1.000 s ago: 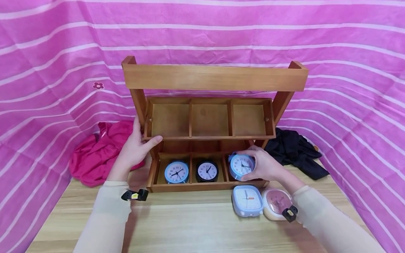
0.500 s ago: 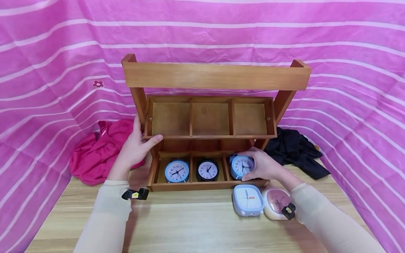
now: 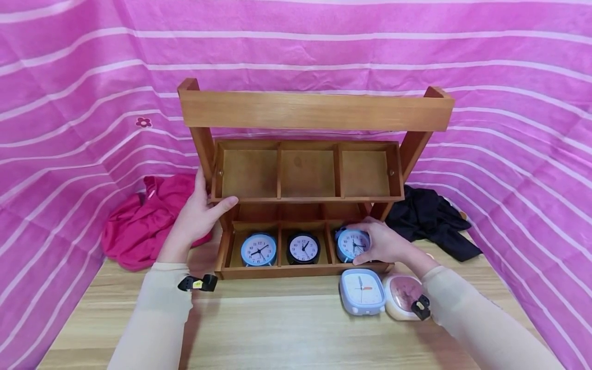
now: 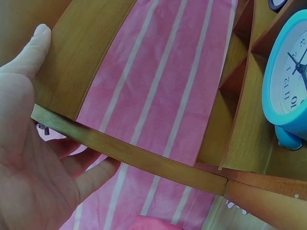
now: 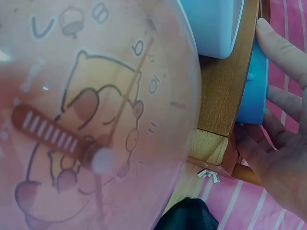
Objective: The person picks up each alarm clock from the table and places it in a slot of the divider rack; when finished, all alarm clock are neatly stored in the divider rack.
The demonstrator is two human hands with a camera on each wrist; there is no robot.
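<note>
My left hand [image 3: 196, 218] grips the left side of a two-tier wooden shelf [image 3: 314, 110], thumb in front and fingers behind the upright. In the lower tier's right compartment stands a blue twin-bell alarm clock [image 3: 352, 243]; my right hand [image 3: 386, 242] holds it between thumb and fingers, covering its right edge. A similar blue alarm clock [image 3: 259, 250] occupies the left compartment, and a black alarm clock [image 3: 303, 248] the middle one. The right wrist view shows my fingers [image 5: 283, 100] around the side of the blue clock.
The upper tier's three compartments [image 3: 307, 169] hold nothing. In front of the shelf, a pale blue square clock [image 3: 362, 293] and a cream clock with a pink face [image 3: 404, 295] lie on the wooden table [image 3: 273, 334]. Magenta cloth [image 3: 148, 226] lies left, black cloth [image 3: 427, 221] right.
Little differs. The blue alarm clock in my right hand sits very slightly deeper in its compartment, and the hand has shifted with it. My left hand keeps its place on the shelf.
</note>
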